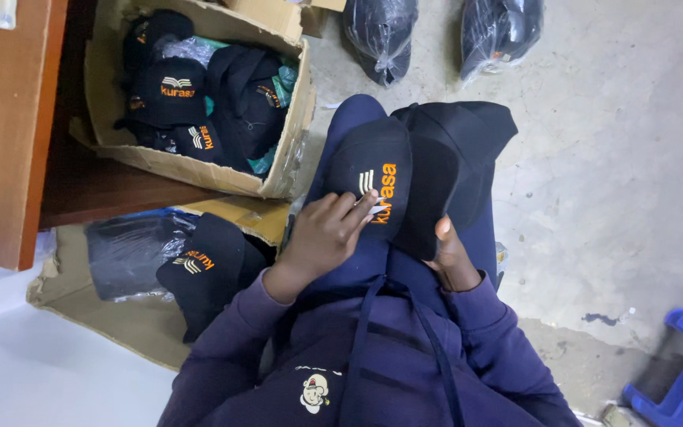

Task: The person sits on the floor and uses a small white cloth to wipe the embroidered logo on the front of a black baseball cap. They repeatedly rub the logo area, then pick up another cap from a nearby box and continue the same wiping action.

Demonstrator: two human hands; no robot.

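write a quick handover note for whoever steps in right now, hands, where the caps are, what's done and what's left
Left hand: fingers flat on the front of the black cap lying on the lap.
Right hand: gripping the brim of that cap.
Other caps: a cardboard box to the left holds a pile; one loose cap lies on flattened cardboard by the left elbow; two bagged bundles sit on the floor ahead.
Done: cannot tell how many are finished.
Left: the cap on the lap is in hand.

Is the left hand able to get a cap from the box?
Probably yes. The left hand rests on the lap cap, and the open-topped box sits just beside the knee, with nothing between them.
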